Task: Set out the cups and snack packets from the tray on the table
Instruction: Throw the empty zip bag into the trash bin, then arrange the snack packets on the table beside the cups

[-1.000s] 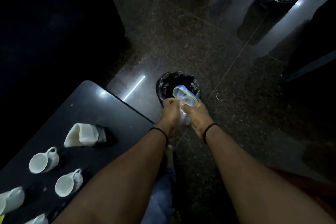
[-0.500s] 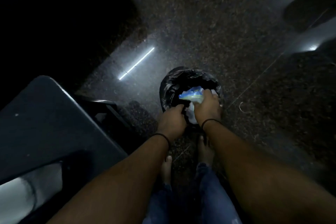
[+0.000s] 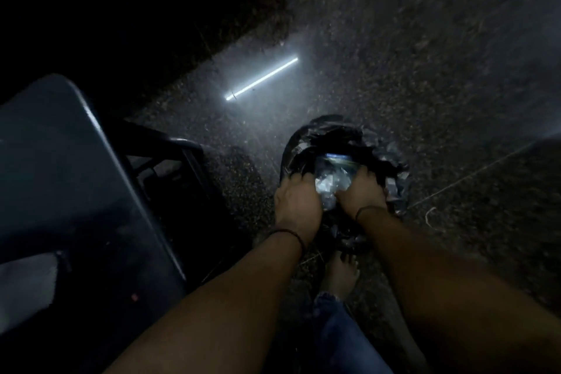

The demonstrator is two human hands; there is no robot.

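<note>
Two hands meet on one crumpled clear plastic packet with a blue-and-yellow edge (image 3: 329,184), which sits in the mouth of a round bin lined with a black plastic bag (image 3: 391,167) on the floor. Left hand (image 3: 296,206): fingers curled down over the packet's left side, pressing on it. Right hand (image 3: 362,194): fingers bent over the packet's right side, gripping the plastic. Packet is squeezed between the two hands, its coloured edge facing away from the person. Each wrist bears a thin dark band. Bin stands on a dark speckled stone floor (image 3: 425,70), just ahead of a bare foot (image 3: 340,275) and a blue denim trouser leg (image 3: 340,337). Reflected strip of white light (image 3: 261,78) lies on the floor beyond. Dark table (image 3: 60,161) at left; a pale object (image 3: 27,288) on its near end, blurred, cannot identify.
</note>
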